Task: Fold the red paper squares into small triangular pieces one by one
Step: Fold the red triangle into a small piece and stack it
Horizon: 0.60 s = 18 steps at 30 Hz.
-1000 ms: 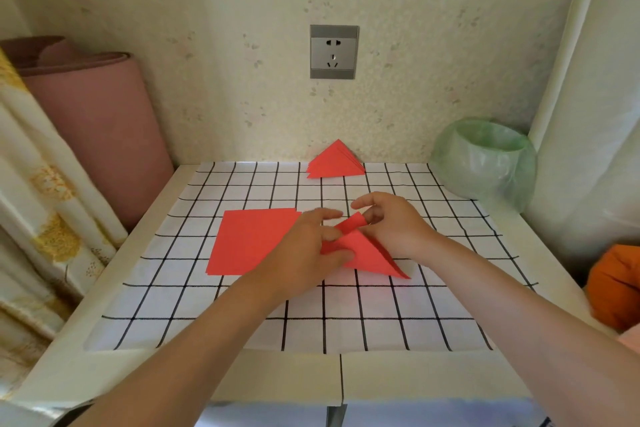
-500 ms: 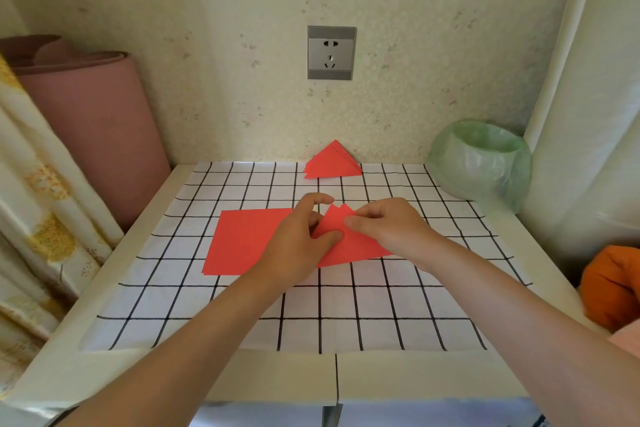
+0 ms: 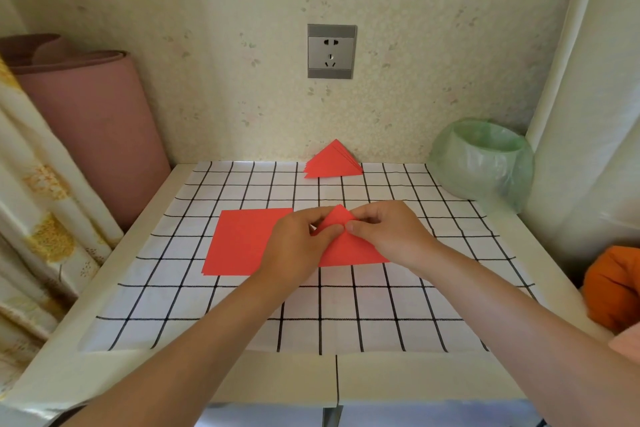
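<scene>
Hands at edges of red triangle

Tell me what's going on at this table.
A person is folding red paper. The left hand and right hand both pinch a half-folded sheet, already a triangle, over the checked cloth. A stack of flat red squares lies just to its left, partly under the left hand, not yet folded. A pile of finished triangles sits at the back by the wall.
</scene>
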Each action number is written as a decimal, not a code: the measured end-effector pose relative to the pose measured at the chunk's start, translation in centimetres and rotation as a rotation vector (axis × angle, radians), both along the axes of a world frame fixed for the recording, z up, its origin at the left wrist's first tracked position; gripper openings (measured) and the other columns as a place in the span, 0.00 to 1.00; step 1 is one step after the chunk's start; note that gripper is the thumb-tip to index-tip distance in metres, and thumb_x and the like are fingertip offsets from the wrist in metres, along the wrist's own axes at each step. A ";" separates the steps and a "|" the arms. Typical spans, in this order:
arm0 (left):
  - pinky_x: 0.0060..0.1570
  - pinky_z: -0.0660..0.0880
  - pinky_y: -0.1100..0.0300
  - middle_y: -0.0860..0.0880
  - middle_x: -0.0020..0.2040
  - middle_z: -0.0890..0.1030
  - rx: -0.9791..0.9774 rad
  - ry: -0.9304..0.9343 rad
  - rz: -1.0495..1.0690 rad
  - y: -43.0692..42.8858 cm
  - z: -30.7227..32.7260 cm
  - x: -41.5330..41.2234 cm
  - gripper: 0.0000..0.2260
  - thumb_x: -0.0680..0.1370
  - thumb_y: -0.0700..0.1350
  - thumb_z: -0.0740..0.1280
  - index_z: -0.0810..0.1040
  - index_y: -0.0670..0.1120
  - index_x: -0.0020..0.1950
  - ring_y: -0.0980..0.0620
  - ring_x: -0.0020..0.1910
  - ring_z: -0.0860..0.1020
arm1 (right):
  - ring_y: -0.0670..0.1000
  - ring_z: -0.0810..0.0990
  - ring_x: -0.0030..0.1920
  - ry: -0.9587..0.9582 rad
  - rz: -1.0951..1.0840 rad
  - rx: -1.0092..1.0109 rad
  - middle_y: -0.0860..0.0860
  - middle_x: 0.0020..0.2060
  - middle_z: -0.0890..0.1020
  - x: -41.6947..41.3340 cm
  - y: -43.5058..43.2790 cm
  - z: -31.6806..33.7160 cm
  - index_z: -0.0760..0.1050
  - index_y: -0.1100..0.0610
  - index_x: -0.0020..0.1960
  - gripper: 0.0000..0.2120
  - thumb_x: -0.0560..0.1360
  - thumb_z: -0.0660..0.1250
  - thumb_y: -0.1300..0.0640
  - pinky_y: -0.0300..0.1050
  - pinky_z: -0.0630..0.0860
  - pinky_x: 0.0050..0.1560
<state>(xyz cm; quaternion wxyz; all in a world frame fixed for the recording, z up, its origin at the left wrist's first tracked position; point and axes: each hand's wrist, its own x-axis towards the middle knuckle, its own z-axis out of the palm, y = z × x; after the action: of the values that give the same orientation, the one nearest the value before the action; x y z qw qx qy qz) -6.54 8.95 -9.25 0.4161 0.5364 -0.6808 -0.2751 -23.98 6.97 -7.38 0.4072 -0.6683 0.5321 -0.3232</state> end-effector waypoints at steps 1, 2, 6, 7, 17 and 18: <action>0.38 0.70 0.75 0.67 0.41 0.82 -0.001 0.006 -0.001 0.0 0.0 0.0 0.10 0.78 0.47 0.69 0.82 0.58 0.57 0.66 0.38 0.77 | 0.45 0.85 0.45 0.004 -0.023 -0.018 0.46 0.43 0.87 0.0 -0.1 0.0 0.86 0.52 0.52 0.07 0.77 0.70 0.58 0.39 0.79 0.48; 0.38 0.70 0.75 0.66 0.41 0.82 -0.001 0.010 -0.004 0.0 0.0 -0.1 0.09 0.78 0.47 0.69 0.82 0.58 0.56 0.66 0.38 0.77 | 0.45 0.84 0.45 0.006 -0.040 -0.031 0.46 0.44 0.86 0.0 -0.1 0.0 0.85 0.53 0.52 0.07 0.77 0.70 0.57 0.39 0.78 0.48; 0.39 0.71 0.75 0.64 0.41 0.81 0.007 -0.005 -0.001 0.1 0.0 -0.2 0.10 0.78 0.49 0.69 0.81 0.59 0.58 0.67 0.39 0.76 | 0.43 0.83 0.44 0.031 -0.042 -0.037 0.45 0.43 0.86 0.0 -0.1 0.0 0.86 0.54 0.51 0.07 0.78 0.69 0.58 0.38 0.77 0.47; 0.39 0.70 0.75 0.64 0.41 0.80 0.011 -0.011 0.013 0.0 0.0 -0.2 0.11 0.79 0.49 0.68 0.79 0.59 0.61 0.68 0.39 0.76 | 0.43 0.83 0.44 0.037 -0.042 -0.040 0.45 0.43 0.86 -0.1 -0.2 0.0 0.86 0.53 0.51 0.07 0.78 0.68 0.58 0.38 0.77 0.47; 0.45 0.70 0.69 0.54 0.51 0.82 -0.007 -0.099 0.018 -0.2 -0.5 -0.3 0.15 0.80 0.49 0.66 0.77 0.55 0.68 0.63 0.43 0.75 | 0.47 0.79 0.41 0.339 0.056 -0.121 0.46 0.40 0.81 0.5 0.4 0.3 0.78 0.49 0.46 0.13 0.83 0.57 0.51 0.44 0.72 0.40; 0.44 0.69 0.69 0.54 0.50 0.81 -0.014 -0.104 0.015 -0.2 -0.6 -0.3 0.15 0.80 0.49 0.66 0.77 0.55 0.68 0.63 0.42 0.74 | 0.47 0.76 0.38 0.403 0.075 -0.120 0.47 0.37 0.78 0.6 0.5 0.2 0.73 0.49 0.41 0.14 0.83 0.56 0.51 0.44 0.68 0.36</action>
<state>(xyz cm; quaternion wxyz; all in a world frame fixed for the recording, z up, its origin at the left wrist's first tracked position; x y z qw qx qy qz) -6.86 8.73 -9.84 0.3859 0.5521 -0.6995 -0.2387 -23.38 7.47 -7.22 0.2638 -0.7619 0.5571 -0.1989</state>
